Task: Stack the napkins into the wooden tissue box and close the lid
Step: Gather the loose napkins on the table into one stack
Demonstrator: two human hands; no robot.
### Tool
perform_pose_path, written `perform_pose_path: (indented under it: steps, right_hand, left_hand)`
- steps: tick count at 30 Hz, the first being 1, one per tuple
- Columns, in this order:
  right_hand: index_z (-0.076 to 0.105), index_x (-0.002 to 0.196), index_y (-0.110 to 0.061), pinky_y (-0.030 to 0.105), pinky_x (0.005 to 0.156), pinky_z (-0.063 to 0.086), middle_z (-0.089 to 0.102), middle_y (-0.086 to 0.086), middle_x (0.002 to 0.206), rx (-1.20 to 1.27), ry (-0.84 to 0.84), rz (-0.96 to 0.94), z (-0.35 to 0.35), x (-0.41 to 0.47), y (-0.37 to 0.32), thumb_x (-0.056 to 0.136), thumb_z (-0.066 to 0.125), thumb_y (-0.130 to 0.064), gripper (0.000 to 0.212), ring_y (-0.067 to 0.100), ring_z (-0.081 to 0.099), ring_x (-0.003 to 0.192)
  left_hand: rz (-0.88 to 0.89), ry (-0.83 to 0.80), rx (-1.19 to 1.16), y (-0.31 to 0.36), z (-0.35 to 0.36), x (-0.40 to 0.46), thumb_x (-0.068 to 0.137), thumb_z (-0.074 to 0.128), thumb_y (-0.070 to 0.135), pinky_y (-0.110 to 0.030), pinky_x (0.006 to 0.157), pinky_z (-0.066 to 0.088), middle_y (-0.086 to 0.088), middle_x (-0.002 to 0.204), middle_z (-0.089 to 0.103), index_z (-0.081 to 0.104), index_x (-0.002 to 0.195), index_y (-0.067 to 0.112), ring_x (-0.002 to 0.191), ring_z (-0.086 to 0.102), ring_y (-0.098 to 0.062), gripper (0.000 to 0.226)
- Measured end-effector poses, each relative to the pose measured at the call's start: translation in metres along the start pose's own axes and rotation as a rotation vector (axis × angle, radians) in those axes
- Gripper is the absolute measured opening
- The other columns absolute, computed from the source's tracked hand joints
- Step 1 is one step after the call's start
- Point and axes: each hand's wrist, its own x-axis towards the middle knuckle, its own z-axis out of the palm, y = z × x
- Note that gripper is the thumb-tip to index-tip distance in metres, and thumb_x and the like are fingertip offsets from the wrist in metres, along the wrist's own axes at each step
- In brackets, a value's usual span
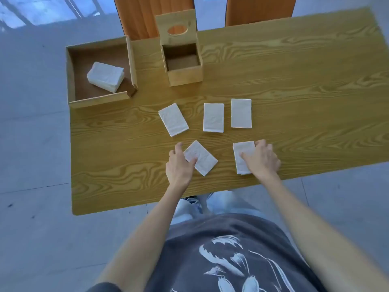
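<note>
Pinning two flimsy napkins flat on the bench, our left hand (179,165) on one (201,158), right hand (261,159) on another (242,157), neither grip clenched, we're thinking pinch the edges.

No readable text or labels anywhere

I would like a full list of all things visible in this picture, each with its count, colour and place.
table: 1, yellow wood grain, centre
wooden tissue box: 1, light wood, far centre, empty
lid: 1, light wood, oval hole, standing open behind the box
tray: 1, light wood, far left
napkin stack: 1, white, in tray
single napkins: 5, white, near centre
chairs: 2, orange, behind table
left hand: on near-left napkin
right hand: on near-right napkin
</note>
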Motion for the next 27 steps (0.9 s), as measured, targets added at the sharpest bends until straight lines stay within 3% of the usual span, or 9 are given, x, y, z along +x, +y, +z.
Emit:
perform_pose_path:
  steps: [5,8,11,14,19,23,27]
  right_hand:
    - [0.049,0.129,-0.006,0.045,0.089,0.047,0.056,0.018,0.129,0.008,-0.007,0.077,0.006,0.003,0.001,0.081,0.074,-0.048,0.068,0.038,0.057,0.117]
    - [0.054,0.126,-0.009,0.045,0.089,0.047,0.056,0.016,0.127,0.04,-0.014,0.086,0.008,0.005,0.002,0.08,0.074,-0.049,0.064,0.036,0.057,0.116]
    - [0.052,0.122,-0.013,0.043,0.085,0.048,0.057,0.014,0.124,0.106,-0.016,0.09,0.009,0.006,0.005,0.079,0.077,-0.044,0.059,0.034,0.057,0.113]
    - [0.051,0.121,-0.015,0.039,0.081,0.047,0.063,0.011,0.12,0.164,-0.032,0.07,0.008,0.006,0.009,0.085,0.072,-0.032,0.046,0.034,0.061,0.107]
    - [0.061,0.12,-0.011,0.041,0.089,0.051,0.069,0.009,0.117,0.398,-0.085,-0.073,0.004,0.007,0.009,0.088,0.07,-0.023,0.035,0.029,0.062,0.107]
    - [0.069,0.103,-0.015,0.038,0.079,0.058,0.073,0.003,0.1,0.579,-0.153,-0.168,-0.005,0.006,-0.005,0.089,0.07,-0.021,0.015,0.019,0.068,0.09]
    - [0.07,0.1,-0.016,0.046,0.084,0.059,0.074,0.004,0.096,0.722,-0.287,-0.235,-0.001,0.002,-0.027,0.09,0.07,-0.015,0.01,0.022,0.072,0.091]
  left_hand:
    - [-0.001,0.05,0.003,0.004,0.007,-0.001,0.088,0.073,0.024,-0.035,0.075,0.043,-0.012,0.133,0.05,0.032,0.15,0.023,0.101,0.065,-0.036,0.074]
    - [0.024,0.084,-0.042,0.002,0.011,0.001,0.085,0.076,0.02,-0.037,0.078,0.052,-0.009,0.132,0.049,0.032,0.15,0.025,0.093,0.067,-0.027,0.079]
    - [0.021,0.098,-0.116,0.002,0.013,0.0,0.083,0.078,0.016,-0.031,0.078,0.05,-0.005,0.131,0.05,0.034,0.149,0.024,0.09,0.066,-0.017,0.08]
    - [0.002,0.106,-0.192,0.002,0.013,-0.002,0.082,0.079,0.013,-0.026,0.076,0.044,-0.003,0.13,0.051,0.037,0.148,0.023,0.088,0.063,-0.011,0.08]
    - [-0.026,0.117,-0.254,0.0,0.013,-0.001,0.08,0.08,0.012,-0.023,0.076,0.041,-0.002,0.121,0.057,0.04,0.147,0.022,0.083,0.059,-0.006,0.078]
    - [-0.037,0.132,-0.314,-0.005,0.016,0.004,0.078,0.082,0.013,-0.033,0.084,0.054,-0.001,0.11,0.062,0.041,0.145,0.022,0.084,0.064,-0.01,0.079]
    - [-0.053,0.146,-0.369,-0.009,0.019,0.006,0.077,0.083,0.011,-0.04,0.085,0.057,0.003,0.099,0.065,0.044,0.143,0.022,0.086,0.066,-0.012,0.078]
